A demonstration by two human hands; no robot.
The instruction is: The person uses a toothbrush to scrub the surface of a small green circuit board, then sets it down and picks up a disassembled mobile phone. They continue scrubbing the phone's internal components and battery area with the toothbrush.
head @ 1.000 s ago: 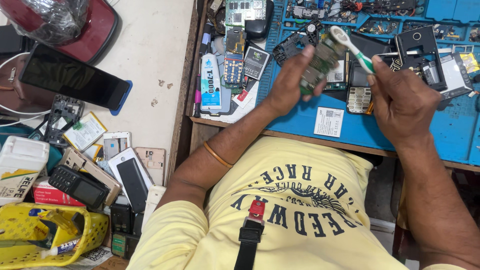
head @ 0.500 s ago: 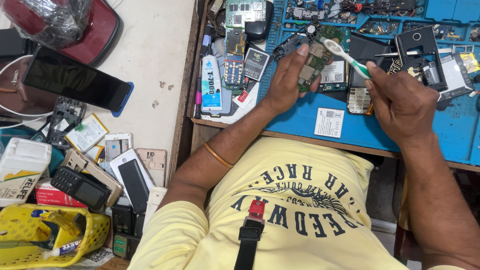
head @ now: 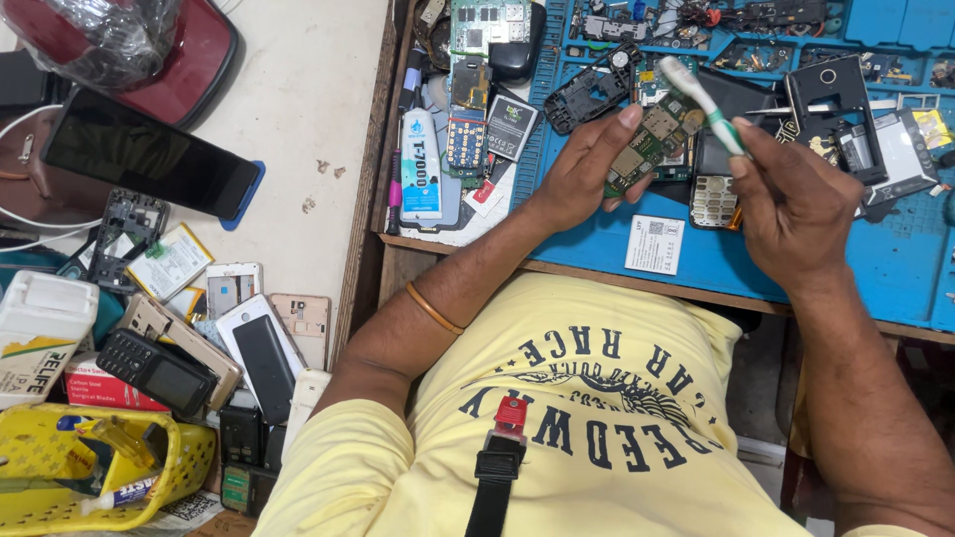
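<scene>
My left hand (head: pixel 587 174) holds a small green phone circuit board (head: pixel 652 139) tilted above the blue work mat (head: pixel 716 264). My right hand (head: pixel 791 204) grips a white and green toothbrush (head: pixel 696 94), its bristled head resting on the upper end of the board. Both hands hover over the mat near a phone keypad (head: pixel 711 199) and a white label card (head: pixel 655 245).
A glue tube (head: pixel 421 164), a battery (head: pixel 510 127), black phone frames (head: pixel 587 94) and loose parts lie on the mat. To the left are a dark smartphone (head: pixel 149 164), several old phones and covers (head: pixel 254 343), a yellow basket (head: pixel 95 477) and a red helmet (head: pixel 149 45).
The toothbrush head has shifted slightly along the board, and both hands have moved a little; the board stays in my left hand.
</scene>
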